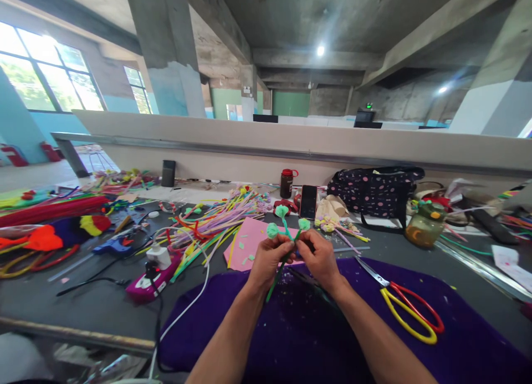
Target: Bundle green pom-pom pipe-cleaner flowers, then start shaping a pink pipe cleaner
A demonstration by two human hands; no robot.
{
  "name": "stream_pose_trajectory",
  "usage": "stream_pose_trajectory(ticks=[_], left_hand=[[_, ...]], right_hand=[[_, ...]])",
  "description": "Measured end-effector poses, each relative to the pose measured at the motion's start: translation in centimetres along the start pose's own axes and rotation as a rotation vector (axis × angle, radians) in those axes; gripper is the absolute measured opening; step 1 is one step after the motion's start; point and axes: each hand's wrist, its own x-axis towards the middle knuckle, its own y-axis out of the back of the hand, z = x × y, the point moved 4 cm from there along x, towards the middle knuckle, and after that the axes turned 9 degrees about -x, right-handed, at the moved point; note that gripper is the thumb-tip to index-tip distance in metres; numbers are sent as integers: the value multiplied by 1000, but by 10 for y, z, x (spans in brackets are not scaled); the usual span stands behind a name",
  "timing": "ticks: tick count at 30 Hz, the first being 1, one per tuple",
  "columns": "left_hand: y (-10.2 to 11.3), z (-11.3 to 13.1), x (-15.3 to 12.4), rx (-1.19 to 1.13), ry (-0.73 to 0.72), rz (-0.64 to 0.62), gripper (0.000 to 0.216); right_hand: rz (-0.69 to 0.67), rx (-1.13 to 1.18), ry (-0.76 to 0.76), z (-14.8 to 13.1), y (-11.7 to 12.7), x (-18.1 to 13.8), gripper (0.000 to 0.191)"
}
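Observation:
My left hand [268,262] and my right hand [320,259] are closed together over a purple cloth [291,334], both pinching the green stems of a small bunch of pipe-cleaner flowers [286,223]. Three mint-green curled flower heads stick up above my fingers. One green stem hangs down below my left hand. A pink felt sheet [245,245] with small green scraps lies just behind my hands.
Scissors with red and yellow handles [409,309] lie on the cloth to the right. A heap of coloured pipe cleaners [211,223], a blue glue gun [116,244] and a pink power strip [149,281] lie left. A phone [308,201], dark bottle [286,183], spotted bag [369,193] and amber jar [424,224] stand behind.

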Motion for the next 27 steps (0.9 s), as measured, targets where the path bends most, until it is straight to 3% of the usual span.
stream_pose_trajectory(ticks=[6,21,27], left_hand=[[2,-3,1,-84,108,-17,20],[2,-3,2,21,44,-33,18],[4,-6,4,-55,115,15,22]], right_hand=[[-32,29,-46,-1,1,1,12],[-82,61,-48,1,1,1,12],[-128,93,-92,5,1,4,14]])
